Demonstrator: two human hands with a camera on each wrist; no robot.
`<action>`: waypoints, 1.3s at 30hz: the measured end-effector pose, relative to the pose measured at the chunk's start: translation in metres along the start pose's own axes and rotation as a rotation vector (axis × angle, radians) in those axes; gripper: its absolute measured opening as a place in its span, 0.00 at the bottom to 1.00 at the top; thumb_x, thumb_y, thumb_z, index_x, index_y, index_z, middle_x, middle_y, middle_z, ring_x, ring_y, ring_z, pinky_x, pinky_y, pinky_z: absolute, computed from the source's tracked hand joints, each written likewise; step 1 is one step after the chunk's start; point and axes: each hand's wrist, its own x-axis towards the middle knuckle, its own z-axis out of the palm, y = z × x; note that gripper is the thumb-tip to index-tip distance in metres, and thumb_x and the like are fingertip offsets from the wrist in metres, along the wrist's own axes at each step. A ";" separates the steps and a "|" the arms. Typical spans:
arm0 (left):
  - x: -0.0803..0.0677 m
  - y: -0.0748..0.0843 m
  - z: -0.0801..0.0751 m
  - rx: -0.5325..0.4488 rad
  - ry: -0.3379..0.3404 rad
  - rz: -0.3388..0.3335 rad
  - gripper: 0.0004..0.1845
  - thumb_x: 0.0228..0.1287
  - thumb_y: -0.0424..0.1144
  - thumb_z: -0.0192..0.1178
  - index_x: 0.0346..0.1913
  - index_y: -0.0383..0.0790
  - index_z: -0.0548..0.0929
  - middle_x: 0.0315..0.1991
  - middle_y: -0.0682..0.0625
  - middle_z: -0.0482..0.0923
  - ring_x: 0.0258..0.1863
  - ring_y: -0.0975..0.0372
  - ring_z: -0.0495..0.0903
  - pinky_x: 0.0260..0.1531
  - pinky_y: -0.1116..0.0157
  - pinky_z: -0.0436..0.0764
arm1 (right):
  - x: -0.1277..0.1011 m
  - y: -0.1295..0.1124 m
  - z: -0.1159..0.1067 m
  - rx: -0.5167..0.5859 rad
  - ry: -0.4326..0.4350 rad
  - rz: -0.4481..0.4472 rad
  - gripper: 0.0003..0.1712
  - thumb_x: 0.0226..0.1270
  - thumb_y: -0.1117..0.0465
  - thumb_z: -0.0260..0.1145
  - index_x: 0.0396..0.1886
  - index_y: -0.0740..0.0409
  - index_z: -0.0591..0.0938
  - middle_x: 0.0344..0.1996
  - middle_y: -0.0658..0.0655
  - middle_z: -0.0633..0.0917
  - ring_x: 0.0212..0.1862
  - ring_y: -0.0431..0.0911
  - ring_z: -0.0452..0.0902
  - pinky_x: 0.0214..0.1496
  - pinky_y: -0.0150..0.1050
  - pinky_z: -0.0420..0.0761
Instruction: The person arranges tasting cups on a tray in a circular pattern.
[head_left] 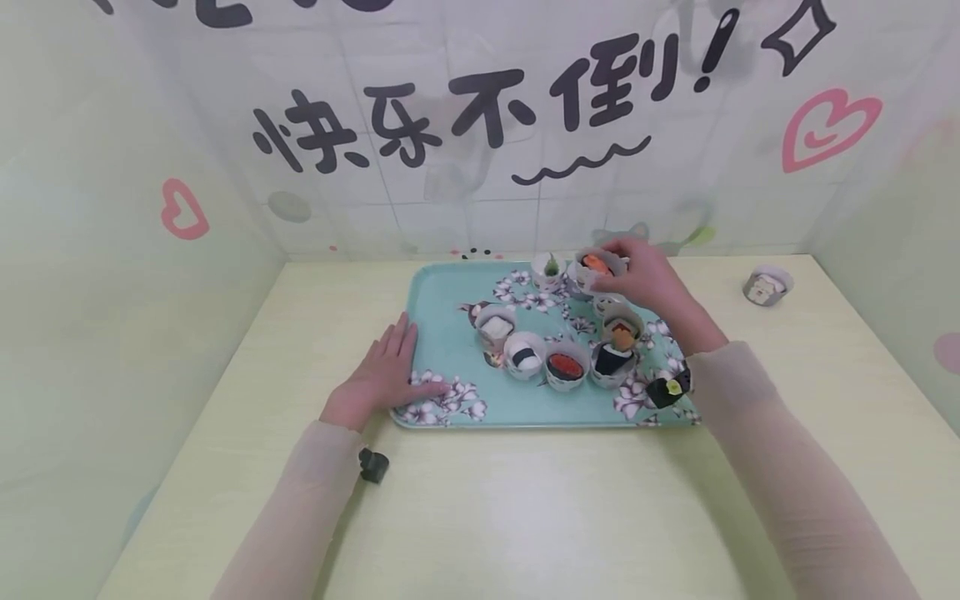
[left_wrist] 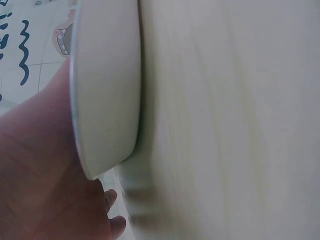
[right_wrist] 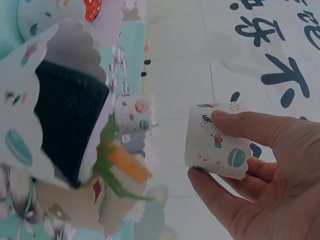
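Note:
My right hand pinches a small patterned paper cup between thumb and fingers, over the back of a turquoise flowered tray. An orange-topped sushi piece sits in that cup. At the tray's left edge rests my left hand, fingers straight along the rim and thumb over the near corner. Along the tray's front stand paper cups with a white piece, a rice ball with a dark band, a red-topped sushi and a dark-wrapped rice piece.
A cup with green garnish stands at the tray's back. Near its right edge is a dark roll. On the table, a grey cup stands far right and a small black object lies by the left sleeve. Printed curtains enclose the table.

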 end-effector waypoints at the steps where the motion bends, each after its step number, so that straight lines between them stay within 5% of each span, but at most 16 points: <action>1: 0.000 0.000 0.000 0.003 -0.002 0.000 0.66 0.57 0.74 0.58 0.79 0.32 0.37 0.81 0.36 0.27 0.80 0.40 0.35 0.79 0.43 0.45 | 0.001 -0.001 0.002 0.002 0.001 -0.006 0.34 0.65 0.57 0.71 0.67 0.63 0.71 0.65 0.67 0.74 0.62 0.60 0.69 0.66 0.61 0.74; 21: 0.000 0.001 0.000 -0.002 0.007 0.001 0.66 0.57 0.73 0.59 0.79 0.31 0.38 0.81 0.36 0.28 0.80 0.39 0.36 0.79 0.42 0.46 | 0.026 -0.034 0.042 0.011 -0.082 0.009 0.34 0.63 0.56 0.72 0.67 0.57 0.71 0.67 0.61 0.74 0.66 0.56 0.70 0.69 0.56 0.74; 39: 0.003 -0.003 0.004 -0.005 0.006 0.009 0.69 0.54 0.78 0.55 0.79 0.33 0.36 0.81 0.37 0.26 0.80 0.40 0.35 0.79 0.42 0.45 | 0.060 -0.062 0.081 0.009 -0.161 0.114 0.29 0.63 0.62 0.72 0.62 0.56 0.72 0.57 0.57 0.78 0.51 0.51 0.74 0.58 0.46 0.81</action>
